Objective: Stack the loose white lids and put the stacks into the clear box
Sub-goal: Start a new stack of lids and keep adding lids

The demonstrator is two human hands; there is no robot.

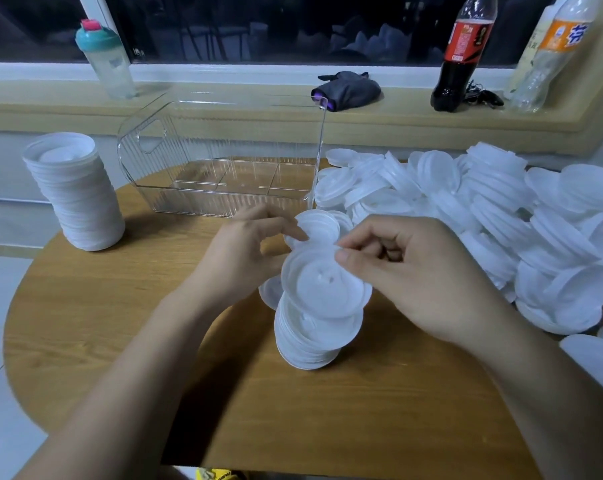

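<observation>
- My right hand [421, 271] pinches the far rim of one round white plastic lid [324, 289] between thumb and forefinger, holding it tilted just above the short stack of white lids [310, 341] standing on the round wooden table [120, 323] in front of me.
- My left hand [244, 258] has its fingers closed on another small white lid [319, 225], held up just behind the first one.
- To seat the lid well, I judge I should level it first, centre it over the stack, then let the rim nest before I let go; the stack already leans a little, so a push from one side could topple it.
- My left hand could steady the stack's side once it has parted with its own lid.
- The clear ribbed plastic box [224, 161] sits beyond my hands with nothing in it, so no stack has gone in yet.
- A tall finished stack of lids [75, 195] waits at the table's left edge, well apart from the box.
- The big heap of loose white lids [501, 209] lies to my right, so most of the job looks ahead of me.
</observation>
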